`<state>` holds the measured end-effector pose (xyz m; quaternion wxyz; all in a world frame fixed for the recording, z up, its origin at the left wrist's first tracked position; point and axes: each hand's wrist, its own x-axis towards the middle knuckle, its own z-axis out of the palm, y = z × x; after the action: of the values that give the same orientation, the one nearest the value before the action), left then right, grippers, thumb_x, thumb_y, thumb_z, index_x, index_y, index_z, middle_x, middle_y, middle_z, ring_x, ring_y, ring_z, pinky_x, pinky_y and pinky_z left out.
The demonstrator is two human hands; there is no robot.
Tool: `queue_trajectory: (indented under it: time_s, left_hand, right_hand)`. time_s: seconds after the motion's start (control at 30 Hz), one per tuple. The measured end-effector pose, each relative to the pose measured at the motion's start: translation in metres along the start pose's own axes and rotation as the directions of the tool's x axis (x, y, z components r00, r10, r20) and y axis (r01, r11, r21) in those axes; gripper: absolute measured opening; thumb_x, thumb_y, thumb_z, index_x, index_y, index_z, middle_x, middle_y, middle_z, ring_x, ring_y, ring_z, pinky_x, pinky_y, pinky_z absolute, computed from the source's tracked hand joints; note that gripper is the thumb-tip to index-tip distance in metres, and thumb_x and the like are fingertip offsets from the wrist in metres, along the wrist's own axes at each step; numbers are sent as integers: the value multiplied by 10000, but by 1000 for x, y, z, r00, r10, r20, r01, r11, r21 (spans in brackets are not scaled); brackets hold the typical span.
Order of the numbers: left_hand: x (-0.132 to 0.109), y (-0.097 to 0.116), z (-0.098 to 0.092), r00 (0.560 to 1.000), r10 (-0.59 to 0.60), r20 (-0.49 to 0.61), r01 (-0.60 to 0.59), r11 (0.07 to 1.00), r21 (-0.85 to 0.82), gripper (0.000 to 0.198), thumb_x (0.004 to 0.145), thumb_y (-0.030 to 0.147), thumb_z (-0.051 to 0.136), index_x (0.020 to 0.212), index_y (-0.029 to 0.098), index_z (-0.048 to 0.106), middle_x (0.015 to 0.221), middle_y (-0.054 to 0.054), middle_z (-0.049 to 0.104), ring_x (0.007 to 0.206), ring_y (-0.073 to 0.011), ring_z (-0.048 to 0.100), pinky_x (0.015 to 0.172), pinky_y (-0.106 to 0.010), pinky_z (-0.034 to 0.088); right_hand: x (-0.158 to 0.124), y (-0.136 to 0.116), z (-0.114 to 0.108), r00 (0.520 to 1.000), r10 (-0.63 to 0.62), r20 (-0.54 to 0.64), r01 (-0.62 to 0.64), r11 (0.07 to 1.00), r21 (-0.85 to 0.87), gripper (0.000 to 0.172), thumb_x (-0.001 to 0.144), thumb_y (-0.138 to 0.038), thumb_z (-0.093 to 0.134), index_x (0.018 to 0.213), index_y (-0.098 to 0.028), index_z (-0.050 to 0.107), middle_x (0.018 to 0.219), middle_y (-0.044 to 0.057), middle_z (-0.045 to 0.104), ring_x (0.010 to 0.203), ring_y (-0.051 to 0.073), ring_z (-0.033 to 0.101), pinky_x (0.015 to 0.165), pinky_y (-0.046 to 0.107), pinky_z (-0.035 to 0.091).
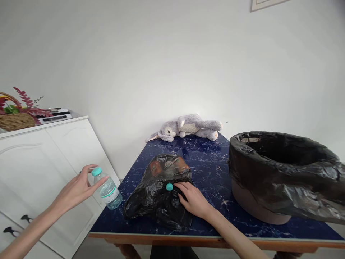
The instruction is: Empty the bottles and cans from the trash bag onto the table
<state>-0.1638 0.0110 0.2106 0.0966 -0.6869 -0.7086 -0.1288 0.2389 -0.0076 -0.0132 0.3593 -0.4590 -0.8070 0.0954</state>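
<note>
On the left, my left hand (81,185) has its thumb and fingers around the upper part of a clear plastic water bottle (110,194) with a teal cap. That bottle leans at the table's left edge. My right hand (192,198) is closed at the right side of a crumpled black plastic bag (156,201), its fingertips against the plastic. A second teal cap (169,186) shows at the bag just beside those fingers; whether a bottle is under it is hidden. Orange-brown items (182,163) show dimly through the bag's far part.
A bin (258,205) lined with a black bag stands at the right of the blue marbled table (207,169). A grey plush rabbit (188,126) lies at the far end by the wall. The white cabinet (48,162) on the left carries a flower basket (17,121).
</note>
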Motion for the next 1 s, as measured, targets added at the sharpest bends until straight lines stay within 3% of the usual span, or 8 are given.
queue_trajectory:
  time_s: [0.1,0.23,0.33,0.4,0.57,0.7,0.77,1.0]
  left_hand:
    - [-13,9,-1,964,58,-261,-36,995,89,777,898,761,538,1451,227,429,1325,-100,619,794,-209,693,643,-304,522]
    - [-38,30,6,770,346,-535,-328,935,133,444,968,556,592,1259,221,573,1254,-110,625,890,-224,719,600,-293,542]
    - [-62,61,22,646,707,-290,-745,666,-35,130,1036,304,546,1068,255,661,1004,-26,732,794,-155,722,683,-253,562]
    - [-79,88,36,597,801,-46,-789,577,-210,196,1062,253,514,1101,274,704,1049,-18,769,870,-155,749,787,-252,576]
    - [-95,147,85,613,775,152,-622,593,-512,342,1121,370,457,1437,364,588,1496,-45,636,1274,-222,683,1044,-306,575]
    - [-71,163,128,796,602,63,-521,734,-435,391,1136,381,359,1481,347,540,1554,-91,555,1456,-307,525,1163,-500,508]
    - [-56,163,142,846,533,19,-497,800,-336,403,1112,328,377,1490,306,511,1523,-120,549,1441,-345,512,1162,-564,485]
    - [-26,147,151,824,565,35,-564,825,-36,727,890,85,519,1575,317,444,1582,-163,436,1260,-413,591,986,-551,560]
  right_hand:
    - [0,1,1,1000,1,-3,-1,1000,4,465,1029,-194,495,1490,-215,555,1426,112,663,1286,286,633,1089,457,550]
    - [-1,1,2,1000,22,-10,-22,1000,8,505,1033,-211,492,1538,-232,507,1516,137,588,1342,300,615,1091,466,551]
    - [-2,1,3,998,54,-16,-54,999,3,549,1045,-239,466,1593,-240,436,1572,168,509,1223,306,687,959,452,609]
    - [-1,2,3,997,74,-22,-74,997,-3,566,1048,-243,452,1612,-244,405,1587,183,476,1089,280,731,862,419,624]
    - [1,5,5,993,109,-52,-110,994,-17,594,1033,-224,455,1621,-241,373,1622,197,428,891,219,738,762,373,613]
    - [2,8,6,982,159,-103,-162,987,-16,652,1029,-206,434,1663,-256,292,1649,208,385,825,205,721,698,365,599]
    - [1,9,6,974,187,-128,-190,982,-5,661,1036,-203,415,1676,-272,266,1670,213,349,746,172,699,631,340,577]
    - [1,9,7,950,246,-191,-245,969,29,642,1032,-205,418,1661,-259,301,1683,236,309,778,173,723,619,314,565]
